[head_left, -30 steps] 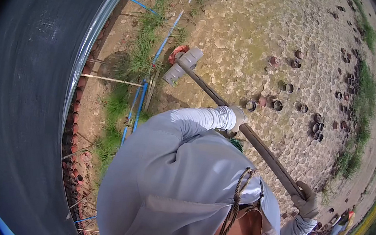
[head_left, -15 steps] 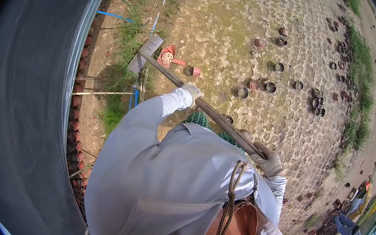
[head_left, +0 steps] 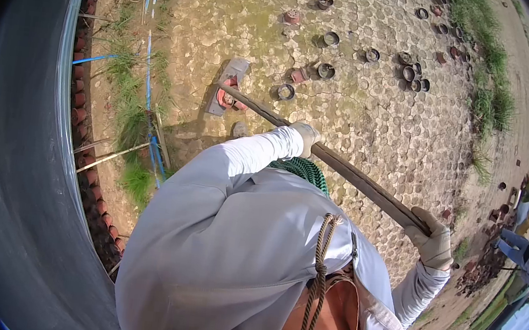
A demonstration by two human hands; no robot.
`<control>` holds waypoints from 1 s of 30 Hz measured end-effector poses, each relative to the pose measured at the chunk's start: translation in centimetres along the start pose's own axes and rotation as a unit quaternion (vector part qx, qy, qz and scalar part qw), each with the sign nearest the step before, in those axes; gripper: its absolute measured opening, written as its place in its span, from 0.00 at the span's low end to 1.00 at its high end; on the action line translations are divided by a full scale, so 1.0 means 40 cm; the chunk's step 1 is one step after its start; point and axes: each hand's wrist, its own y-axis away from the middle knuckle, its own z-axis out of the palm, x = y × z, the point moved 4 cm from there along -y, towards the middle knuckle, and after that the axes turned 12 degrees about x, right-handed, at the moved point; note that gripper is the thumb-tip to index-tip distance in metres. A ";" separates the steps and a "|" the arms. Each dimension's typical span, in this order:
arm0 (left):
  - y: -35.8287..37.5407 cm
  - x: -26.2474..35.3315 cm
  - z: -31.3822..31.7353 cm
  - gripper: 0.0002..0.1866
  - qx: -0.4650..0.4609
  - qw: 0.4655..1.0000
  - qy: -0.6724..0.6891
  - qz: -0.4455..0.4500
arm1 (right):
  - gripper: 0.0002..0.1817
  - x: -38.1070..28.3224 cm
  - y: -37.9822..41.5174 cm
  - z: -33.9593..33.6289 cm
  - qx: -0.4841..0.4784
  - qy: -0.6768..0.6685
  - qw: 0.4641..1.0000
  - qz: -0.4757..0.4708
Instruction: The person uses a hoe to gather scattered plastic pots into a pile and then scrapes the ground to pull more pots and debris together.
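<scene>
Both gloved hands are wrapped around the long wooden handle of a hoe (head_left: 360, 176), which slants across the view in front of me. My left hand (head_left: 307, 138) grips it partway along, nearer the head. Close to the handle's other end is my right hand (head_left: 433, 241), lower and to the right. The wide, flat metal hoe head (head_left: 236, 69) is over the cracked ground, overlapping a red plastic pot (head_left: 227, 94) that partly shows around it. Beside the head, near my left sleeve, a small greyish object (head_left: 239, 129) lies on the soil.
Several black pots (head_left: 326, 71) and reddish pots (head_left: 299, 76) lie scattered on the cracked soil. A dark sheet (head_left: 13, 136) runs along the left, with a row of red pots (head_left: 79, 115), blue pipe (head_left: 149, 80) and grass beside it. Another person (head_left: 524, 260) is at far right.
The hoe head has moved from the grassy edge onto the red pot on the bare soil. My right hand has gone outward to the right with the handle. The view has shifted too.
</scene>
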 end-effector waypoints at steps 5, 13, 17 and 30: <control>-0.213 0.402 -0.119 0.27 0.061 0.990 0.054 0.119 | 0.19 0.077 0.172 -0.368 0.191 0.032 0.981 -0.017; -0.286 0.741 -0.283 0.29 0.089 0.961 0.056 0.257 | 0.18 0.200 0.427 -0.671 0.413 0.139 0.884 -0.171; -0.245 0.634 -0.321 0.17 0.147 0.965 0.031 0.216 | 0.17 0.205 0.301 -0.617 0.336 0.041 0.932 -0.130; 0.007 -0.121 -0.328 0.28 0.086 0.992 -0.026 -0.083 | 0.15 -0.111 -0.242 -0.052 0.039 -0.096 0.985 -0.135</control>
